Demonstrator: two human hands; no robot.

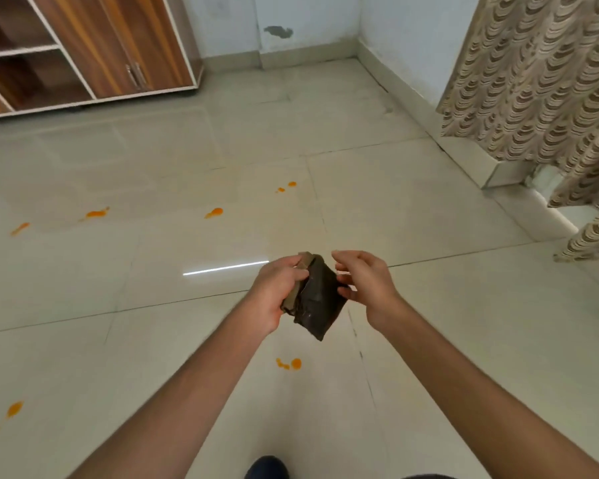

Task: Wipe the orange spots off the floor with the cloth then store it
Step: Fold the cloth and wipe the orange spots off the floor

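Both hands meet at the cloth [317,299]: left hand [274,295] fingers clench it, right hand [367,285] fingertips seemingly pinch its edge.

The cloth [317,299] hangs above the floor [429,305], between the left hand [277,292], which grips its left edge, and the right hand [367,285] just beside it. Spots [215,212] lie ahead and to the left (one pair [289,364] sits below the cloth). A cabinet [83,53] stands far left; a curtain [547,98] hangs right.
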